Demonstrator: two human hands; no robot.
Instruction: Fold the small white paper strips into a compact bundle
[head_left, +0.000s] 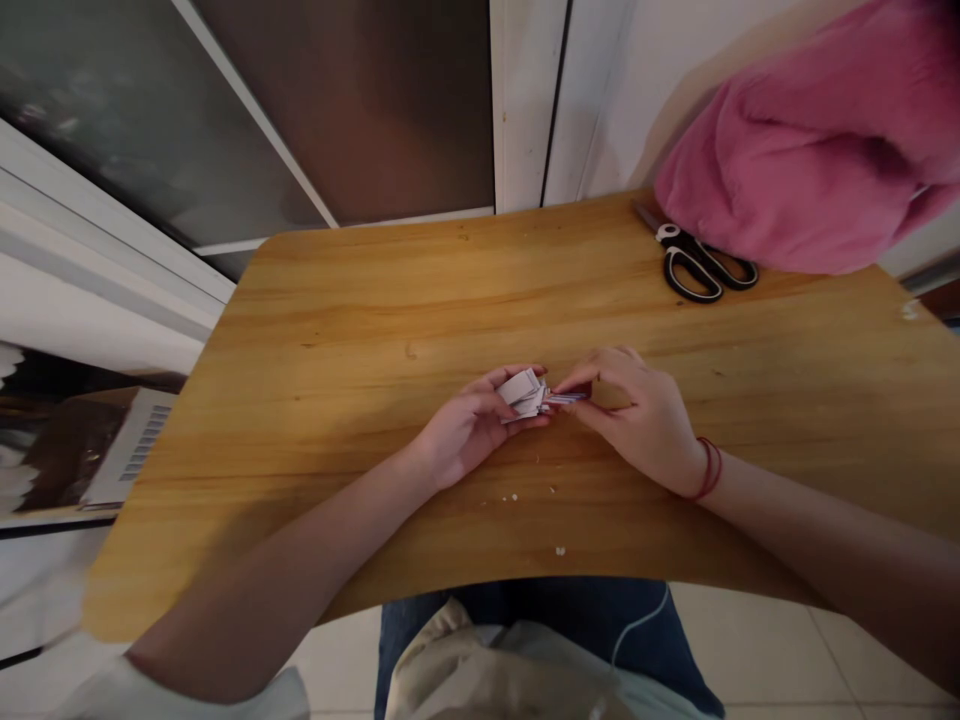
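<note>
A small folded white paper piece point(523, 390), made of several layered strips, rests in my left hand point(480, 420), pinched between thumb and fingers. My right hand point(637, 415) comes in from the other side. Its thumb and index finger pinch the narrow end of the same paper piece, where thin bluish and reddish edges show. Both hands are just above the middle of the wooden table point(375, 330). A red cord bracelet circles my right wrist. My fingers partly hide the paper, so its full shape cannot be made out.
Black-handled scissors point(694, 262) lie at the table's back right, beside a pink plush cloth point(810, 150). Tiny white scraps point(514, 497) dot the wood near the front edge. A cardboard box point(124, 450) stands left of the table, and a glass-panelled door point(352, 110) rises behind.
</note>
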